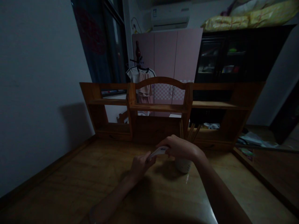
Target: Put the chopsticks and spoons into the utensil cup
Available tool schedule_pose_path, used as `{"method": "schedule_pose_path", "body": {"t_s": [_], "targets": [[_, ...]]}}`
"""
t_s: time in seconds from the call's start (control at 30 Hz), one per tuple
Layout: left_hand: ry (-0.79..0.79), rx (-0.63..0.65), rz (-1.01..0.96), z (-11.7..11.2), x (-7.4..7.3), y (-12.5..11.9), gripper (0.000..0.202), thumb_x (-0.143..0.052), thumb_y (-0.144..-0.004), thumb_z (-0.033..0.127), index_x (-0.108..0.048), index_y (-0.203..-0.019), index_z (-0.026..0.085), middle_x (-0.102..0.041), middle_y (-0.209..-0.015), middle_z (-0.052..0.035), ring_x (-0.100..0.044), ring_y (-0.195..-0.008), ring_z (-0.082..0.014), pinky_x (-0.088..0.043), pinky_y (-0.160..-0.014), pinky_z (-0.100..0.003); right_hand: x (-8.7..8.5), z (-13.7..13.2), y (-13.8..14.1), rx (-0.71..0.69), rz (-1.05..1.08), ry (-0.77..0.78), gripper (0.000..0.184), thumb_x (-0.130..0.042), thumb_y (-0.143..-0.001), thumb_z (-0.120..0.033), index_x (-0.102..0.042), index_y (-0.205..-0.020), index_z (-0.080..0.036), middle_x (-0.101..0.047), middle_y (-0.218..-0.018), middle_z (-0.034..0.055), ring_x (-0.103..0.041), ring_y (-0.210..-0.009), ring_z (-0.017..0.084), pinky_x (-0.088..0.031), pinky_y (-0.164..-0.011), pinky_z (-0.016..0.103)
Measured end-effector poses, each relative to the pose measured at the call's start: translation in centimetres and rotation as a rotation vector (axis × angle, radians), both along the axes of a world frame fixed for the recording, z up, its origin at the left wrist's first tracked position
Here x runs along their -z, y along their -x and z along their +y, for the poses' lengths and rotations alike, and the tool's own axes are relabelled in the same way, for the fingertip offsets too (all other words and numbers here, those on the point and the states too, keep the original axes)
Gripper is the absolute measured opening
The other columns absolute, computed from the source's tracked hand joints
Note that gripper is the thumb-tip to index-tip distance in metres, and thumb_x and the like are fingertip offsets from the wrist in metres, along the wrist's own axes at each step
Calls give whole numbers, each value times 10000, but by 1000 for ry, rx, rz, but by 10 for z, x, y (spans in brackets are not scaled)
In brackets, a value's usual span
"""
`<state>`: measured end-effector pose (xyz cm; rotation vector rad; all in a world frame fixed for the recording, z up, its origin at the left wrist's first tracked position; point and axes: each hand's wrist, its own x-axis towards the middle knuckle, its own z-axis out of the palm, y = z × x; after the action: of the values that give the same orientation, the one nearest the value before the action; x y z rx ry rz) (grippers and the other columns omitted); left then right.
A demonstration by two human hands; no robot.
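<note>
A white spoon (158,151), with a small dark mark on it, spans the gap between my two hands above the wooden table (112,174). My left hand (140,165) pinches its lower left end. At the upper right end, the fingers of my right hand (175,146) are closed on it. Just behind and below my right wrist stands a whitish cup (183,166), partly hidden by that hand. Several chopsticks (191,132) stick up from behind the hand, seemingly out of the cup.
Along the table's back runs a wooden shelf unit (161,108) with an arched centre. A white wall (42,93) borders the left side. Behind are a pink wardrobe (165,56), a dark cabinet (235,59) and hanging clothes (144,82). The right table edge has a raised rim (263,177).
</note>
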<state>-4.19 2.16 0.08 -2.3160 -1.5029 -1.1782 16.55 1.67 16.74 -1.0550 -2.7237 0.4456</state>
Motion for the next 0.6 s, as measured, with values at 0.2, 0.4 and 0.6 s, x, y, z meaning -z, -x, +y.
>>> {"method": "schedule_pose_path", "body": {"t_s": [0.2, 0.4, 0.6], "targets": [[-32, -13, 21, 4, 6, 2, 352, -472, -920, 446, -609, -732, 182, -589, -518, 19, -522, -443, -90, -285, -482, -204, -2, 0, -5, 27, 8, -42, 545, -543, -704, 2, -679, -1168, -250, -721, -1070, 38, -660, -965, 191, -453, -798, 218], [-47, -38, 39, 2, 3, 3, 365, -486, -910, 459, -635, -739, 173, -616, -514, -1, -531, -434, -102, -278, -471, -215, 0, -3, 2, 0, -22, -48, 534, -526, -697, 13, -696, -1132, -246, -739, -998, 39, -681, -874, 180, -448, -724, 207], [-88, -18, 35, 0, 1, 1, 320, -515, -895, 432, -646, -772, 168, -652, -557, -18, -569, -451, -113, -297, -475, -224, 7, -5, 12, -93, 7, -64, 428, -518, -729, -10, -734, -1025, -232, -748, -930, 35, -688, -868, 175, -438, -725, 207]]}}
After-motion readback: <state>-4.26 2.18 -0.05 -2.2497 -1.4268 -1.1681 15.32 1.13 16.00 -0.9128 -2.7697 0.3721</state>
